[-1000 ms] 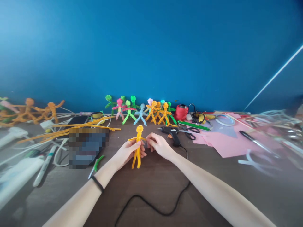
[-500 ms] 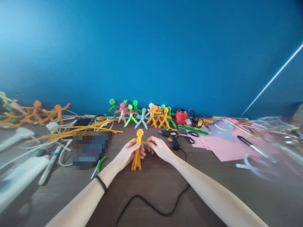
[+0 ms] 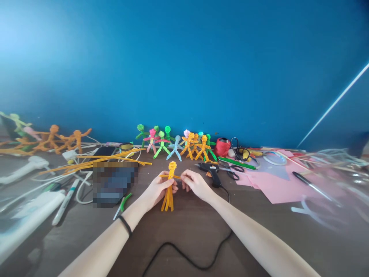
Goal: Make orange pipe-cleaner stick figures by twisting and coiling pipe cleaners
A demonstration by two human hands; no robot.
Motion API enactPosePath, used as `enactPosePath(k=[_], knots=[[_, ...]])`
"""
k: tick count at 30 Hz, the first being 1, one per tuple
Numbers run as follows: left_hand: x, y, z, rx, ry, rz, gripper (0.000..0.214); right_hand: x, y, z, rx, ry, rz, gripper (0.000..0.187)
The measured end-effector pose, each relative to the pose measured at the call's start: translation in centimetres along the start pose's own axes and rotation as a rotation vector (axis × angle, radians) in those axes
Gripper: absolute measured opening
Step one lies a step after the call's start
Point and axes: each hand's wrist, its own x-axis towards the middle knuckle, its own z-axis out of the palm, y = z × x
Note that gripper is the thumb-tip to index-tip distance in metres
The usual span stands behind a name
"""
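Since the earliest frame, the whole scene sits a little lower and further right in the head view, and the strands at the base of the held doll have gone from two close bundles to a looser fan.

In the head view, the yellow-orange stick doll of fuzzy pipe cleaners (image 3: 171, 173) is upright above the dark brown wooden counter (image 3: 184, 227), head at 12 o'clock, loose strands toward 6. The left hand (image 3: 159, 189) has a closed grip on its torso; the right hand (image 3: 195, 184) has a narrow fingertip grip on the end of its 3 o'clock arm. The black hot-glue gun (image 3: 211, 170) lies between 2 and 3 o'clock from the doll; the row of small multicoloured pipe-cleaner figures (image 3: 163, 145) stands beyond, at 12.

The step in hand looks like shaping that arm: head and upper body appear wound, while the arms look thin. As I judge it, the move calls for a steady left grip while the right fingertips bend or wind the strand.
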Motion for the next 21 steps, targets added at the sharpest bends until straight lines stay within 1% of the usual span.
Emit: enactPosePath(k=[6, 12, 18, 21], knots=[[0.06, 0.08, -0.04, -0.005, -0.007, -0.02, 0.025, -0.05, 0.06, 0.01, -0.006, 0.007, 0.003, 0.02], [-0.01, 0.17, 0.07, -0.026, -0.051, -0.009, 0.021, -0.11, 0.09, 0.12, -0.02, 0.029, 0.002, 0.02], [-0.15, 0.28, 0.06, -0.028, -0.004, -0.049, 0.015, 0.05, 0.22, 0.12, 0.05, 0.078, 0.063, 0.025], [-0.16, 0.34, 0.15, -0.019, 0.044, -0.062, 0.013, 0.1, 0.3, 0.12, 0.079, 0.092, 0.087, 0.026]])
